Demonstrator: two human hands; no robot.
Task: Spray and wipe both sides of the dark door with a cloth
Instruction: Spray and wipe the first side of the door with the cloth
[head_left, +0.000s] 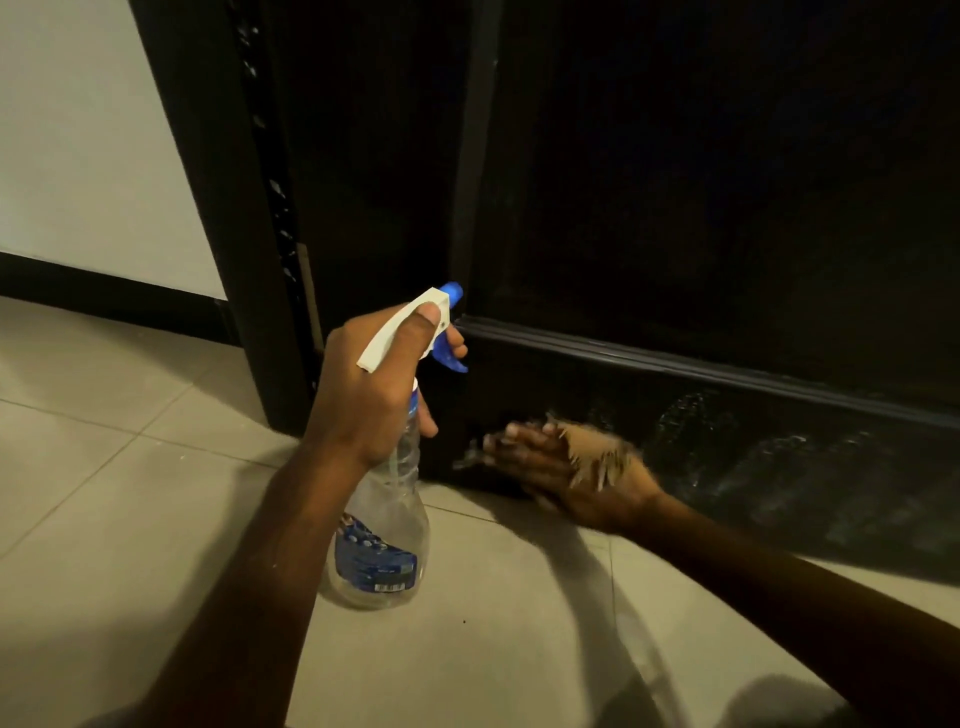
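— While the left hand (374, 384) grips that spray bottle (382, 530), where does the right hand (550, 467) sit?

— Low against the dark door (727, 208), on the bottom panel (779, 457) just above the tiled floor (130, 467). Its fingers are stretched out flat, pointing left, and they press a tan cloth (597, 452) to the wood. The hand is blurred, so I cannot tell what the thumb does.

— And the grip on the bottle?

— Left fingers are curled round the neck, the thumb lies along the white spray head, and one finger sits by the blue trigger (449, 358). The blue nozzle (452, 292) points at the door, near the ridge of moulding above the bottom panel. The bottle is clear, with a blue label low on its body, and it hangs upright, its base near the floor. Whether it touches the tiles I cannot tell.

— How does the door look?

— Wet, shiny streaks show across the bottom panel to the right of the cloth. Above the moulding the surface is too dark to read.

— Anything beside it?

— A dark door frame (218, 208) on the left, then a white wall (78, 130) with a dark skirting board (104, 296) along its foot.
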